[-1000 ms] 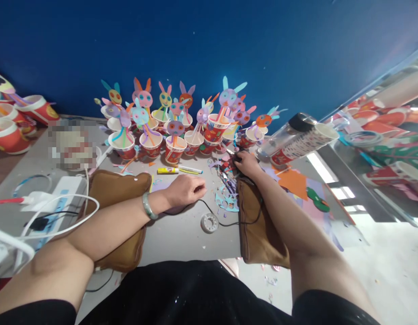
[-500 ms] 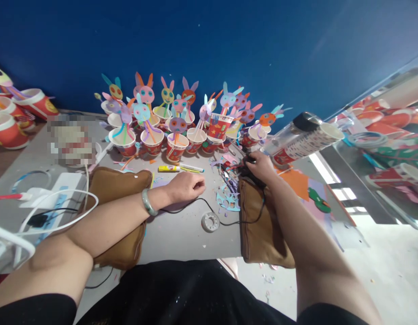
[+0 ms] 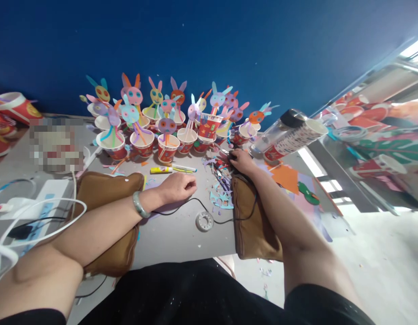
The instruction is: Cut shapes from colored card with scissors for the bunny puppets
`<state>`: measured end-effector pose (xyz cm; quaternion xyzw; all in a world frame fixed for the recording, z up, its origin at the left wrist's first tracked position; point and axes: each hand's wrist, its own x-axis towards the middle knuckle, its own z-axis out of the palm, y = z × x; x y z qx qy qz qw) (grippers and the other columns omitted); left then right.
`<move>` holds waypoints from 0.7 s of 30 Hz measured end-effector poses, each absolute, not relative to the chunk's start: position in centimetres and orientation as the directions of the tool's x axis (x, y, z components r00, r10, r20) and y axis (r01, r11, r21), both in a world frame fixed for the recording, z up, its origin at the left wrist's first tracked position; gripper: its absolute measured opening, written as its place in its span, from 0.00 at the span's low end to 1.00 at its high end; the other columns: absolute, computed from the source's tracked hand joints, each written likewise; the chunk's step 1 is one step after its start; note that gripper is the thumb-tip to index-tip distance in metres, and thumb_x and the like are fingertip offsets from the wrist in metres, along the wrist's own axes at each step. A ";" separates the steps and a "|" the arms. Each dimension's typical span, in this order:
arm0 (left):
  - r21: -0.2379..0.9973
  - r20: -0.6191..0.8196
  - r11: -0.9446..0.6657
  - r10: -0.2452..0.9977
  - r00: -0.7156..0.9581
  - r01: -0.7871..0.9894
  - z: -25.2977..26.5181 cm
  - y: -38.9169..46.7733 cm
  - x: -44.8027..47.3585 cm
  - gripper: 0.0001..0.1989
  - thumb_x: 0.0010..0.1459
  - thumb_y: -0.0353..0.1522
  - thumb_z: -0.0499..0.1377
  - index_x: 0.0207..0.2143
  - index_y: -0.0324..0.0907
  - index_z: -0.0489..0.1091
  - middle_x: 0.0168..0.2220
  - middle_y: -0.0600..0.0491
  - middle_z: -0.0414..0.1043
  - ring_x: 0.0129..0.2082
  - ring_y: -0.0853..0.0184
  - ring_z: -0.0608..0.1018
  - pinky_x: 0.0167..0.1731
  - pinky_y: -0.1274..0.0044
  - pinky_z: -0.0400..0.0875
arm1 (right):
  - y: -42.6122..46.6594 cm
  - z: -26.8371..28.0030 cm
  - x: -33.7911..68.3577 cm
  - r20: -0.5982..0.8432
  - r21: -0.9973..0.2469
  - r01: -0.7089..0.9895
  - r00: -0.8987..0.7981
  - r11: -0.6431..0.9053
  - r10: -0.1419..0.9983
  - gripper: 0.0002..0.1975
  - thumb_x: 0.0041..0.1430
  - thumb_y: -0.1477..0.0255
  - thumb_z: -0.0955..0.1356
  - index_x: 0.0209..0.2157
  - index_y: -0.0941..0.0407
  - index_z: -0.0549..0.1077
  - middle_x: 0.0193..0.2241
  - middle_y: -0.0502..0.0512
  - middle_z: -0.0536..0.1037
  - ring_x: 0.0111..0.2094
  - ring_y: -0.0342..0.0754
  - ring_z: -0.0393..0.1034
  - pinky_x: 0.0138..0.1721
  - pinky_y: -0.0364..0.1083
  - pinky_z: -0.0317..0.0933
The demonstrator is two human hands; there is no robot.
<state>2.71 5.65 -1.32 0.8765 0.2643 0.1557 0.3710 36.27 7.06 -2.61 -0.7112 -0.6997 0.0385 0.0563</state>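
bare left hand [image 3: 178, 186]: loosely curled | left forearm [image 3: 103, 230]: slanting inward | bare right hand [image 3: 242, 161]: fingers bent | right forearm [image 3: 279, 207]: outstretched

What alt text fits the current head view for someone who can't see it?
A person's bare right hand is beside paper scraps on a gray table; the left hand is loosely curled. Behind them, red paper cups hold colorful long-eared paper figures before a blue wall.

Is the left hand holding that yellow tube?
No, the yellow tube lies on the table beyond the left hand, with a gap between them.
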 end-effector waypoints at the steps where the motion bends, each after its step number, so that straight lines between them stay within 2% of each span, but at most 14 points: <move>1: 0.730 0.074 -0.587 0.577 0.814 0.349 -1.3 5.7 2.7 0.08 0.55 0.31 0.56 0.25 0.39 0.70 0.24 0.55 0.70 0.25 0.72 0.67 0.28 0.77 0.55 | 6.9 -2.4 36.3 0.029 -0.140 0.990 0.021 -0.017 0.999 0.06 0.52 0.75 0.66 0.29 0.58 0.76 0.33 0.62 0.77 0.34 0.52 0.68 0.37 0.47 0.60; 5: 0.759 0.082 -0.560 0.590 0.804 0.333 -1.4 5.7 2.8 0.08 0.56 0.31 0.56 0.26 0.39 0.71 0.24 0.54 0.70 0.25 0.72 0.68 0.29 0.77 0.56 | 5.5 -0.9 36.0 0.100 -0.161 0.986 0.054 -0.038 0.993 0.05 0.52 0.73 0.67 0.28 0.57 0.76 0.32 0.60 0.77 0.35 0.53 0.69 0.37 0.48 0.61; 7: 0.826 0.065 -0.472 0.621 0.781 0.307 -1.5 5.8 2.9 0.07 0.56 0.32 0.57 0.27 0.39 0.71 0.24 0.55 0.70 0.25 0.72 0.68 0.28 0.78 0.58 | 3.9 0.1 34.7 0.172 -0.167 0.985 0.079 -0.050 0.982 0.06 0.53 0.73 0.66 0.29 0.57 0.75 0.32 0.61 0.76 0.35 0.54 0.69 0.37 0.49 0.60; 8: 0.879 0.033 -0.384 0.638 0.769 0.281 -1.5 5.8 3.0 0.08 0.56 0.34 0.58 0.27 0.39 0.70 0.23 0.55 0.69 0.24 0.72 0.68 0.28 0.78 0.58 | 3.0 0.5 33.7 0.210 -0.172 0.984 0.079 -0.043 0.975 0.07 0.55 0.72 0.65 0.30 0.57 0.75 0.33 0.61 0.76 0.36 0.54 0.69 0.38 0.49 0.61; 11: 0.985 -0.153 0.033 0.620 0.770 0.169 -1.4 5.5 3.3 0.16 0.59 0.43 0.58 0.28 0.39 0.67 0.21 0.56 0.67 0.21 0.73 0.68 0.23 0.79 0.58 | -0.1 1.3 29.4 0.331 -0.194 0.978 -0.006 0.074 0.944 0.06 0.56 0.73 0.66 0.33 0.55 0.76 0.37 0.59 0.77 0.40 0.54 0.70 0.43 0.51 0.61; 13: 0.966 -0.227 0.230 0.560 0.797 0.113 -1.1 5.3 3.5 0.22 0.59 0.49 0.56 0.28 0.39 0.66 0.21 0.56 0.66 0.19 0.74 0.66 0.21 0.79 0.57 | -1.8 1.4 26.3 0.424 -0.123 0.941 -0.239 0.317 0.873 0.05 0.56 0.76 0.67 0.32 0.54 0.75 0.37 0.57 0.78 0.41 0.53 0.71 0.48 0.53 0.59; 15: 0.945 -0.243 0.318 0.526 0.815 0.077 -0.8 5.1 3.5 0.24 0.58 0.51 0.58 0.29 0.38 0.68 0.23 0.56 0.66 0.20 0.75 0.66 0.21 0.80 0.56 | -2.8 1.2 24.0 0.451 0.005 0.879 -0.427 0.476 0.784 0.07 0.57 0.78 0.67 0.29 0.54 0.74 0.37 0.56 0.79 0.37 0.50 0.70 0.50 0.53 0.57; 18: 0.906 -0.280 0.419 0.493 0.823 0.057 -0.7 5.0 3.4 0.24 0.57 0.51 0.60 0.30 0.37 0.69 0.23 0.56 0.66 0.21 0.76 0.67 0.21 0.81 0.57 | -3.3 0.6 22.6 0.476 0.149 0.850 -0.510 0.506 0.717 0.11 0.61 0.80 0.65 0.27 0.53 0.73 0.37 0.54 0.79 0.33 0.47 0.68 0.50 0.53 0.55; 21: 0.897 -0.311 0.435 0.487 0.816 0.082 -0.9 5.1 3.3 0.26 0.58 0.53 0.57 0.30 0.37 0.69 0.23 0.55 0.67 0.21 0.75 0.68 0.20 0.81 0.57 | -3.2 0.1 22.7 0.495 0.197 0.841 -0.529 0.504 0.689 0.12 0.63 0.80 0.65 0.27 0.54 0.74 0.36 0.54 0.78 0.34 0.47 0.68 0.52 0.52 0.54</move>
